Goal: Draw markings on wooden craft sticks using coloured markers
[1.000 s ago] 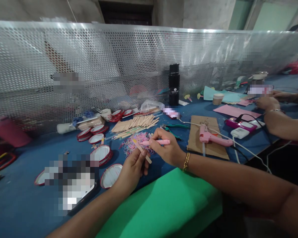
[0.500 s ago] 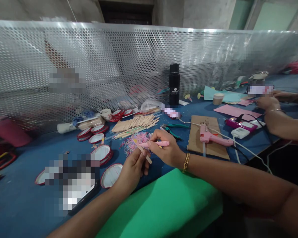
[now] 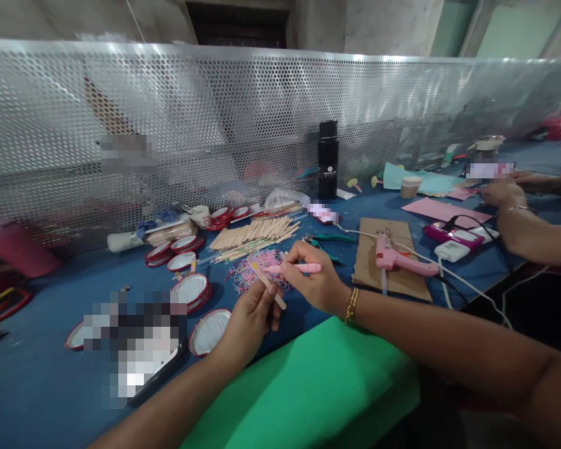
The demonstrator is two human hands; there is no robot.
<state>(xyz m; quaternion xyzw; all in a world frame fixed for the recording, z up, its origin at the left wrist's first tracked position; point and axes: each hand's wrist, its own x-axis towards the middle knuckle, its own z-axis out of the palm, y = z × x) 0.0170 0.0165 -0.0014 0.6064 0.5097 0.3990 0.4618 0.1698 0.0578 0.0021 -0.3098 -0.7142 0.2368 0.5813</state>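
Between the thumb and fingers of my left hand [image 3: 252, 321] is a wooden craft stick [image 3: 263, 276], tilted, its upper part pinkish with a yellow patch near the tip. My right hand [image 3: 315, 284] grips a pink marker [image 3: 306, 268], whose tip points left at the stick's upper half. Whether the tip touches the stick I cannot tell. Behind both hands lies a heap of small coloured rubber bands [image 3: 240, 274]. Beyond that is a pile of plain craft sticks [image 3: 257, 233]. A round red-rimmed lid [image 3: 209, 332] lies left of my left hand.
A pink glue gun [image 3: 404, 262] rests on cardboard [image 3: 364, 240], its cord trailing right. Green-handled pliers [image 3: 331, 238] and a black bottle [image 3: 328, 165] stand farther back. A phone [image 3: 161, 365] is at left; green material [image 3: 308, 380] covers the front. Another person's hands [image 3: 502, 193] work at right.
My right hand has shifted the pink marker slightly to the right along with its tip. The left hand and the craft stick stay almost where they were.
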